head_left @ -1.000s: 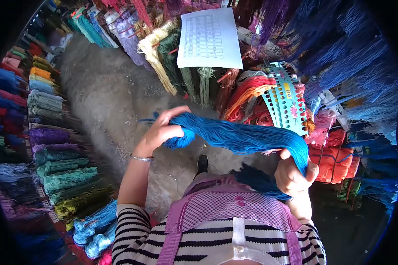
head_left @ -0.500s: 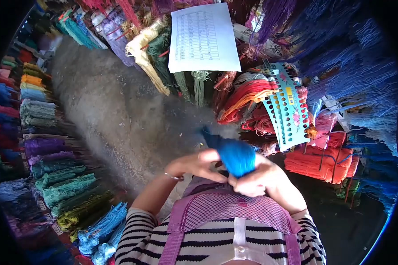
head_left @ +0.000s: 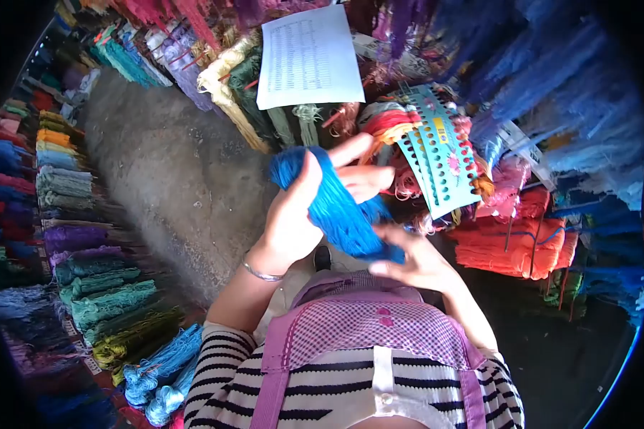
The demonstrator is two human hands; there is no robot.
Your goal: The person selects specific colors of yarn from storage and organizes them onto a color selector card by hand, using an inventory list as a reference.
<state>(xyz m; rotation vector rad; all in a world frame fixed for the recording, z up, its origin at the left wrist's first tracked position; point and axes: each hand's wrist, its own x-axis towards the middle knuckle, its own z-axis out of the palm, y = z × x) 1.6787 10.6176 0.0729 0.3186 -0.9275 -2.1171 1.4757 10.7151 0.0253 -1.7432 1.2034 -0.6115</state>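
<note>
Left hand [head_left: 291, 222] holds blue yarn [head_left: 343, 214]; holed card [head_left: 436, 159] carries threads [head_left: 397, 125].

A yarn hank [head_left: 347, 214] lies between the hands [head_left: 290, 225] at centre, with a paper sheet [head_left: 309, 61] at twelve o'clock, a thread card [head_left: 436, 154] at two, a bundle [head_left: 504, 247] at three and, across the floor [head_left: 172, 164], rowed skeins [head_left: 75, 237] at nine.

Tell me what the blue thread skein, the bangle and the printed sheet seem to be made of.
Blue thread skein: fine thread, perhaps cotton or silk, with a soft sheen; parallel strands show. Bangle: probably metal, polished and silvery, judging by its glints. Printed sheet: likely paper, white and matte, thin with rows of print.
</note>
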